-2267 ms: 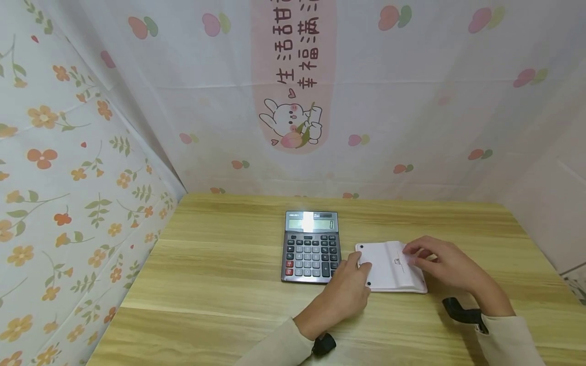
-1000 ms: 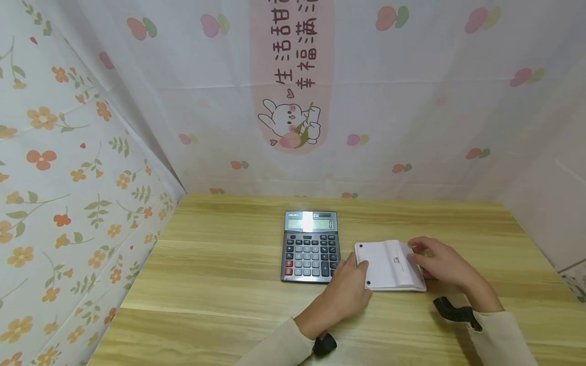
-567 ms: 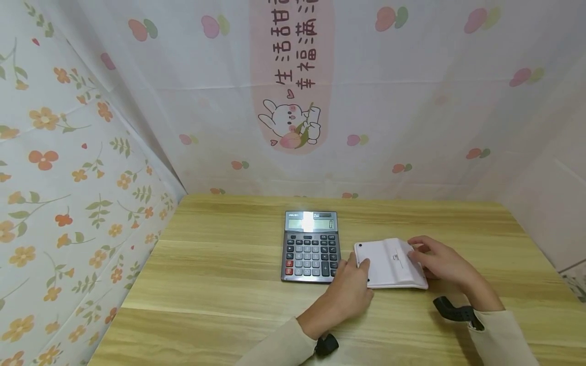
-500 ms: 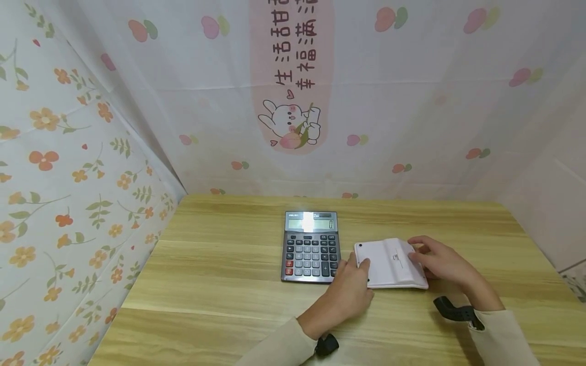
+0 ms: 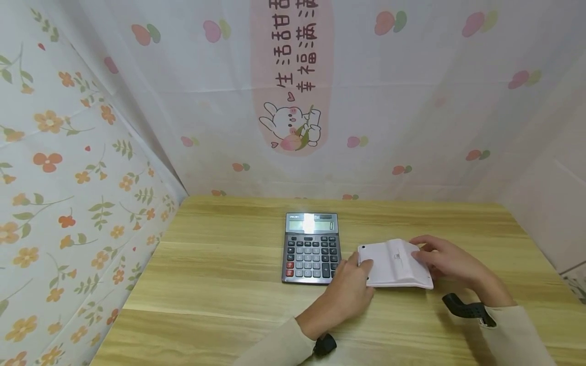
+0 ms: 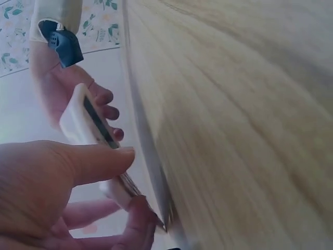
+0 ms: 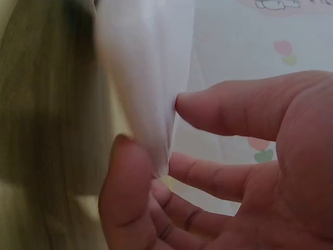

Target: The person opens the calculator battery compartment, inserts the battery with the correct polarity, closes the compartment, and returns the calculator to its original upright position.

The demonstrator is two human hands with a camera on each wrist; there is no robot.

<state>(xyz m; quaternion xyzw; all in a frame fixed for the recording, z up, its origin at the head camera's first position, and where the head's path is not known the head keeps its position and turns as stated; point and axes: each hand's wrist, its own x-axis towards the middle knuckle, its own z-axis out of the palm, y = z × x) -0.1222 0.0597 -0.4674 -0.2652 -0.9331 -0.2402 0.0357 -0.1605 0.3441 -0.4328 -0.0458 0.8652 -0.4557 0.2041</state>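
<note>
A white calculator (image 5: 382, 264) is face down, its back with small dark feet and a raised ridge turned up in the head view. My left hand (image 5: 350, 295) grips its left end, thumb on the back. At the opposite end, my right hand (image 5: 453, 262) pinches the edge between thumb and fingers. In the left wrist view the calculator (image 6: 78, 122) stands tilted, its right end up off the wood and part of its dark display showing underneath. The right wrist view has the white casing (image 7: 145, 62) between thumb and fingers; its keys are hidden.
Just left of my left hand lies a dark grey calculator (image 5: 308, 259), face up, its screen lit by glare. The wooden table (image 5: 206, 284) ends at a patterned cloth (image 5: 229, 117) behind, with a floral cloth (image 5: 82, 203) along the left.
My right hand goes from touching the white calculator's back to pinching its right edge. That end has risen and shifted slightly right. My left hand stays at the left end.
</note>
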